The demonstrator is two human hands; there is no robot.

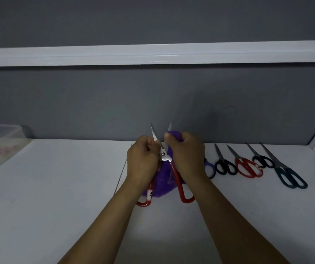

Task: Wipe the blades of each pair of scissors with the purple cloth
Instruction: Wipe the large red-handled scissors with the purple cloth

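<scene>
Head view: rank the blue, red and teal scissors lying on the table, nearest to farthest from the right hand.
From the right hand:
1. Blue-handled scissors, just right of it, partly hidden.
2. Red-handled table scissors, mid-row.
3. Teal-handled scissors, far right end.

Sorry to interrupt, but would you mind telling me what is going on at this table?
A person is cleaning scissors. The left hand grips an open pair of red-handled steel scissors, blades pointing up, while the right hand pinches a fuzzy purple cloth around one blade. To the right on the white table lie a blue-handled pair, a black-handled pair, another red-handled pair, a small black-handled pair and a large teal-handled pair.
</scene>
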